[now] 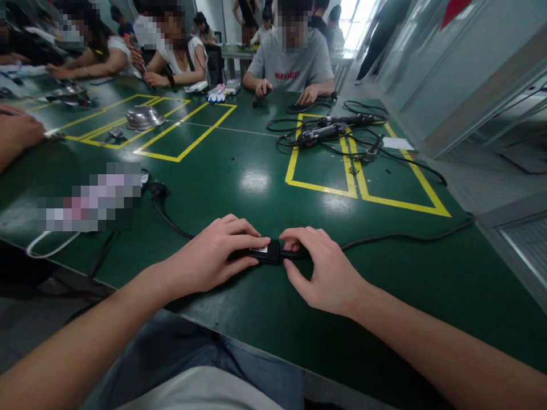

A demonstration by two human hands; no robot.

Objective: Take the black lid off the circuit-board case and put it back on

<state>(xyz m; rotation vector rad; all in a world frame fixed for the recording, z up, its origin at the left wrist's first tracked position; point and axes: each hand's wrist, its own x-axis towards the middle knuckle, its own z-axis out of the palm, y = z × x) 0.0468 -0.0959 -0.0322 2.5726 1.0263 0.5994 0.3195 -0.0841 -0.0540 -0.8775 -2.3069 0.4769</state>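
Note:
A black power adapter [273, 251] with a white label lies on the green table in front of me. My left hand [224, 250] grips its left part, thumb on the near side and fingers over the top. At its right end, my right hand [318, 265] curls around the black plug [294, 253], with the fingers partly hiding it. One black cable [393, 236] runs from there toward the table's right edge. On the other side, a second cable [173, 228] leads from under my left hand to a mains plug [158, 189].
A blurred-out item [96, 196] with a white strap lies at left. Black corded tools [322, 134] and tangled cables lie beyond my right hand, over yellow tape outlines [325, 187]. A metal bowl [145, 118] stands farther left. Across the table sits a person [290, 62]; others sit to the left.

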